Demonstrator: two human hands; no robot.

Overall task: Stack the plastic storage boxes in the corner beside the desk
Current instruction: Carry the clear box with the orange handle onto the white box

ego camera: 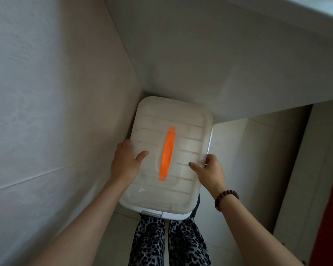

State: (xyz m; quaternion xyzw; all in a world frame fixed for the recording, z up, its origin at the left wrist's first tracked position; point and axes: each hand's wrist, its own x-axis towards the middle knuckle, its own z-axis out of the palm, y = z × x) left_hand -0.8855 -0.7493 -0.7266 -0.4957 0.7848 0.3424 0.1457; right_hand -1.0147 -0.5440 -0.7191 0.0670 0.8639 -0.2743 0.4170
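A white plastic storage box [173, 150] sits in the corner, its far end close to the meeting of the left wall [46, 93] and the pale side panel of the desk [219, 64]. Its translucent ribbed lid carries a bright orange handle [168, 153] lying flat along the middle. No brand, label or writing can be read on the lid or box.

The left hand [126, 160] grips the lid's left edge, thumb resting on top and fingers wrapped under out of sight. The right hand [210, 169] clasps the right edge likewise, thumb on the lid, fingers curled around the rim. A brown bead bracelet [226, 199] circles the right wrist. Below the box's near end show leopard-print trousers [169, 242] and a pale tiled floor [248, 150].
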